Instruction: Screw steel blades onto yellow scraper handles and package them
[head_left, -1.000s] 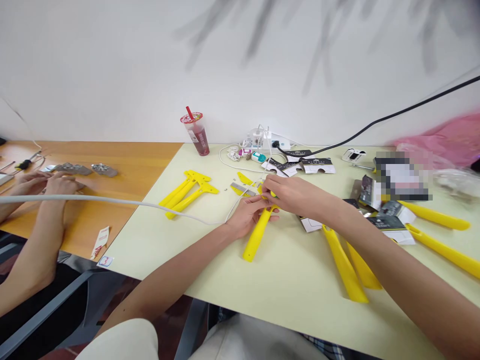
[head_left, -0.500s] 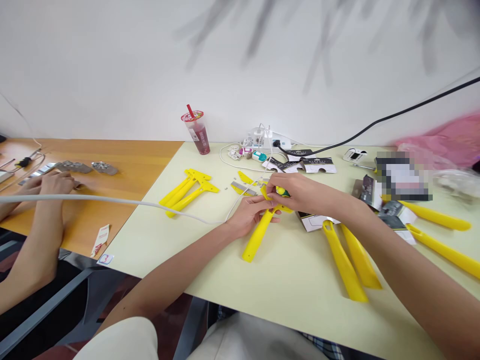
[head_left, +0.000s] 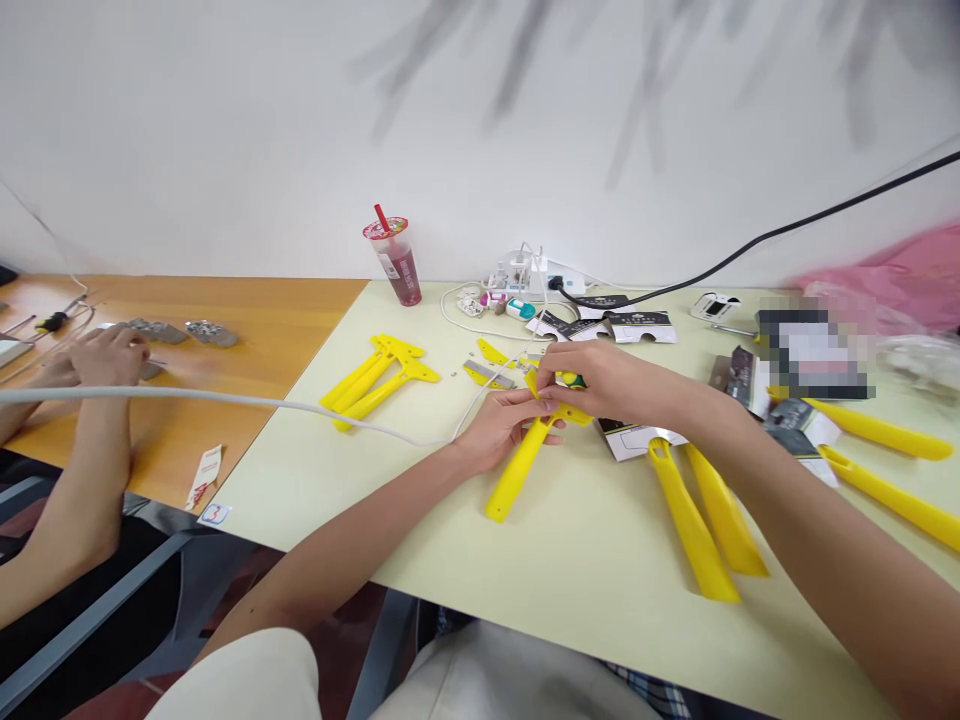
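Note:
My left hand (head_left: 501, 430) grips a long yellow plastic handle (head_left: 517, 470), which runs down toward me on the pale green table (head_left: 480, 500). My right hand (head_left: 607, 380) closes over the handle's upper end and holds a small tool with a green and yellow grip (head_left: 571, 380). The tool's tip is hidden by my fingers. Nearby lie a small steel blade (head_left: 487, 375) and small yellow parts (head_left: 491, 353). Several yellow T-shaped pieces (head_left: 379, 380) rest farther left, and long yellow handles (head_left: 694, 525) lie to the right.
Printed card packaging (head_left: 637, 440) lies by my right forearm. A power strip (head_left: 544, 280) with cables and a drink cup (head_left: 397, 265) stand at the back. A co-worker's hands (head_left: 109, 357) rest on an adjoining wooden table (head_left: 247, 310) beside metal parts (head_left: 211, 334).
My right hand has shifted slightly up and right, and the green and yellow grip shows more clearly. The yellow handle's upper end has turned a little. The view has drifted slightly.

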